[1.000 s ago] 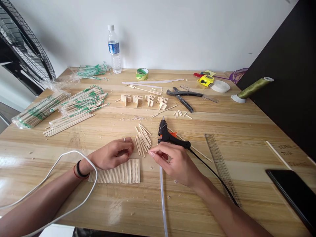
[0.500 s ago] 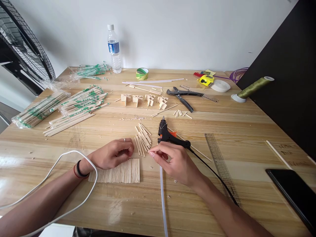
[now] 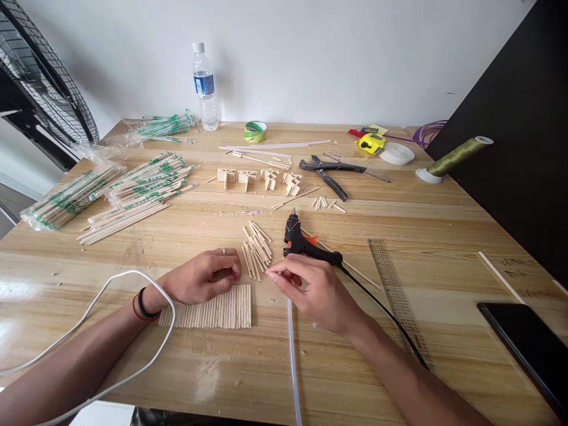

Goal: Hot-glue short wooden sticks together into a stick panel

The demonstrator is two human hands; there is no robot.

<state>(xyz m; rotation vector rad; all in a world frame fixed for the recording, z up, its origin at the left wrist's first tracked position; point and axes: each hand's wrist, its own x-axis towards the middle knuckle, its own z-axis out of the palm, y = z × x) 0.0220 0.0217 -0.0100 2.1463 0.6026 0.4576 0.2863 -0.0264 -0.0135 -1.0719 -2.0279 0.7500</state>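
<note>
Nothing has visibly moved between the hands and the things since the earlier frame; the view itself has shifted very slightly.

Left hand (image 3: 208,275): fingers curled nearly closed, over the far edge of a row of sticks (image 3: 222,310); whether it grips anything cannot be told.

Right hand (image 3: 315,290): thumb and forefinger brought together at the near end of the loose sticks (image 3: 256,251); anything between the tips is too small to tell.

Row of sticks: cut lengths, side by side, flat on the surface (image 3: 248,378), partly under the left hand.

Glue gun (image 3: 310,248): lying just beyond the right hand; a clear strip (image 3: 291,355) runs nearer the body.

Progress, by judgement: the row looks laid out and four small stick pieces (image 3: 247,177) look built; the loose sticks lie outside the row, and wrapped sticks (image 3: 146,177) remain in packs.

Farther out: ruler (image 3: 399,302), phone (image 3: 523,349), cutter (image 3: 337,168), tape measure (image 3: 371,143), thread spool (image 3: 459,160), water bottle (image 3: 205,89).
</note>
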